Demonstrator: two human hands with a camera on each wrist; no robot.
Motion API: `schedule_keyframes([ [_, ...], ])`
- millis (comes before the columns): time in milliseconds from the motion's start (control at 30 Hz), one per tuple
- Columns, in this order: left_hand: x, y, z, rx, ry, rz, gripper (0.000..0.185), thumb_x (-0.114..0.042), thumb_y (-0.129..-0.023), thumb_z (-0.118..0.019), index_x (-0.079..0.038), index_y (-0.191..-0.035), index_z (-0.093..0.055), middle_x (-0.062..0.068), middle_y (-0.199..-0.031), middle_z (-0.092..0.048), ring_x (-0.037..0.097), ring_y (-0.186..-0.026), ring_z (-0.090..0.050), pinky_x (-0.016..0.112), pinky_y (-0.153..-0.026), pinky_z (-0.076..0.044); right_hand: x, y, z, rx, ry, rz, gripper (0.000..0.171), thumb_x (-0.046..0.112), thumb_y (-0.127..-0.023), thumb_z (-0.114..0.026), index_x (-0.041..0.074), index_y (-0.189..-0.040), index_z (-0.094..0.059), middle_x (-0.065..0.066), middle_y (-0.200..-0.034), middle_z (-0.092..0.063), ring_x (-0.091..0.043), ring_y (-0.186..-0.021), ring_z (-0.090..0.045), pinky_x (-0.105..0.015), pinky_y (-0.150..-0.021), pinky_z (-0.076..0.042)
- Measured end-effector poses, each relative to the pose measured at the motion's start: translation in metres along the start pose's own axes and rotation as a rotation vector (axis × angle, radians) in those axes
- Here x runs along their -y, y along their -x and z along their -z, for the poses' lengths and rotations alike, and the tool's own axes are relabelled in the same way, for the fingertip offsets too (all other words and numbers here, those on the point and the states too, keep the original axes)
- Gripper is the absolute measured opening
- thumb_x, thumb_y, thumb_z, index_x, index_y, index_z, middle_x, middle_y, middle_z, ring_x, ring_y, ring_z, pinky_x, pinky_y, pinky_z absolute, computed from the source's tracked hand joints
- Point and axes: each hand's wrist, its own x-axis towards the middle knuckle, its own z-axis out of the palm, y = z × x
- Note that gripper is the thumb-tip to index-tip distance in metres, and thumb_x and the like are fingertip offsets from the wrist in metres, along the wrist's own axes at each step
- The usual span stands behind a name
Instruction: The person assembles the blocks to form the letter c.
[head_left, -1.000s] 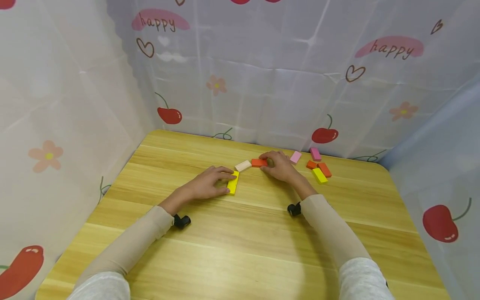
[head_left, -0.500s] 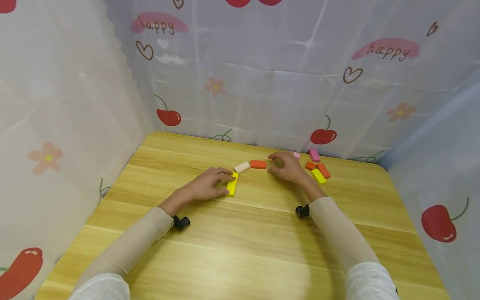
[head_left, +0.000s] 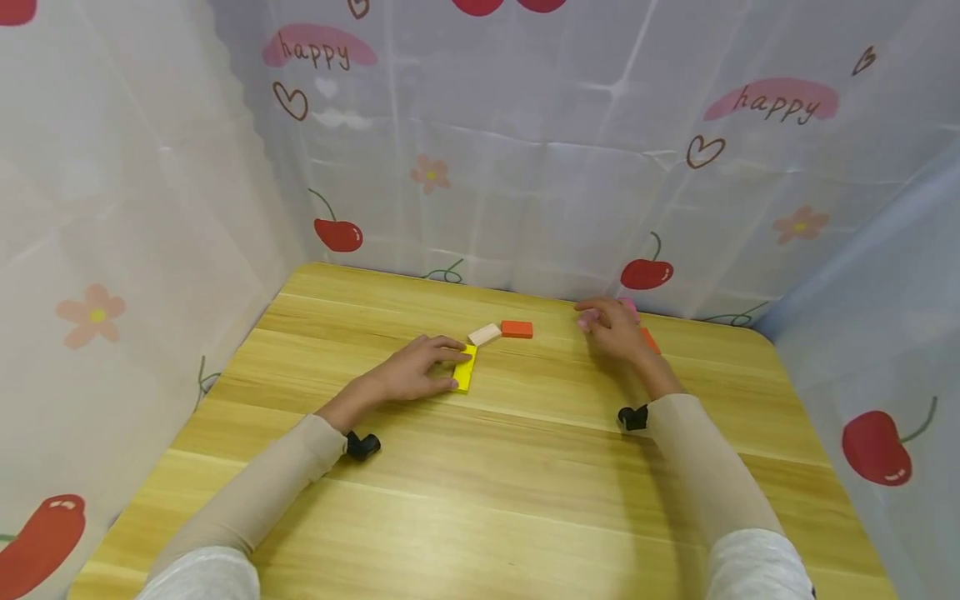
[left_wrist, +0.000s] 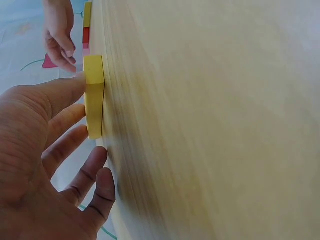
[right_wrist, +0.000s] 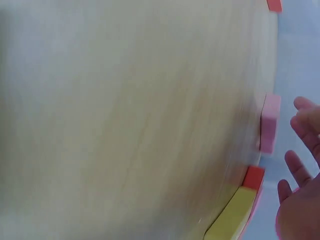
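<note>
In the head view, my left hand [head_left: 416,367] holds a yellow block [head_left: 466,371] lying flat, with the thumb at its near end and fingers farther along it. The left wrist view shows fingertips against the side of that yellow block [left_wrist: 94,107]. A pale wood block [head_left: 484,334] and an orange block [head_left: 517,329] follow it in a curved line. My right hand [head_left: 617,329] hovers over a light pink block [head_left: 588,320], partly hidden by the fingers. In the right wrist view the fingers stand apart from that pink block [right_wrist: 270,122].
Right of the right hand, a darker pink block [head_left: 628,307] and an orange-red block [head_left: 649,340] show in part. A yellow block [right_wrist: 232,215] and a red block [right_wrist: 253,177] lie close together in the right wrist view. A printed curtain [head_left: 525,208] borders the wooden table [head_left: 480,500].
My right hand has let go of the orange block and moved right to the light pink block. The orange block stays beside the pale one. My left hand has kept its place.
</note>
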Motion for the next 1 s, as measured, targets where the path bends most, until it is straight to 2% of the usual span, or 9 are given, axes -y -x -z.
schedule_keyframes([
  [100,-0.002,0.0,0.0,-0.002,0.003,-0.005,0.054,-0.033,-0.105,-0.072,-0.017,-0.155,-0.061,0.006,-0.164,-0.054,0.03,-0.154,-0.048,0.065,-0.134,-0.019,-0.005,0.003,0.006,-0.01,0.069,-0.02,0.038,-0.006,-0.101,-0.048,-0.002,-0.131,-0.072,-0.024,-0.145,-0.066,-0.047,-0.141,-0.05,-0.065,-0.12,-0.03],
  [233,-0.002,-0.001,-0.001,0.002,0.007,-0.003,0.054,-0.033,-0.105,-0.072,-0.017,-0.155,-0.061,0.006,-0.164,-0.053,0.029,-0.154,-0.048,0.064,-0.134,-0.019,-0.011,0.006,0.009,0.03,0.109,-0.097,0.044,-0.003,-0.103,-0.046,0.006,-0.138,-0.07,-0.018,-0.155,-0.06,-0.048,-0.151,-0.037,-0.074,-0.116,-0.021],
  [367,-0.001,-0.001,-0.001,0.004,0.009,0.009,0.054,-0.034,-0.104,-0.072,-0.018,-0.155,-0.061,0.004,-0.164,-0.053,0.029,-0.154,-0.047,0.063,-0.135,-0.019,-0.016,0.005,0.009,0.085,0.105,-0.151,0.048,0.001,-0.103,-0.048,0.01,-0.147,-0.064,-0.017,-0.163,-0.053,-0.05,-0.157,-0.028,-0.077,-0.112,-0.018],
  [500,-0.001,0.0,-0.001,0.0,0.01,0.018,0.054,-0.034,-0.104,-0.072,-0.019,-0.155,-0.061,0.004,-0.164,-0.053,0.028,-0.155,-0.047,0.063,-0.135,-0.018,-0.018,0.002,0.008,0.121,0.117,-0.176,0.052,0.006,-0.102,-0.051,0.012,-0.153,-0.06,-0.018,-0.166,-0.049,-0.054,-0.156,-0.025,-0.077,-0.11,-0.018],
  [800,-0.001,0.001,-0.001,0.003,0.002,0.017,0.054,-0.034,-0.105,-0.072,-0.019,-0.155,-0.061,0.003,-0.164,-0.053,0.027,-0.155,-0.047,0.063,-0.135,-0.018,-0.02,0.002,0.006,0.093,0.141,-0.191,0.042,0.018,-0.105,-0.066,0.011,-0.146,-0.066,-0.022,-0.156,-0.058,-0.054,-0.144,-0.036,-0.071,-0.103,-0.022],
  [1000,0.0,0.001,-0.001,0.002,0.001,0.026,0.054,-0.035,-0.104,-0.072,-0.02,-0.155,-0.061,0.002,-0.164,-0.053,0.026,-0.156,-0.047,0.061,-0.136,-0.017,-0.026,0.001,0.004,0.073,0.141,-0.203,0.033,0.023,-0.104,-0.069,0.011,-0.135,-0.068,-0.024,-0.146,-0.064,-0.051,-0.134,-0.04,-0.073,-0.109,-0.018],
])
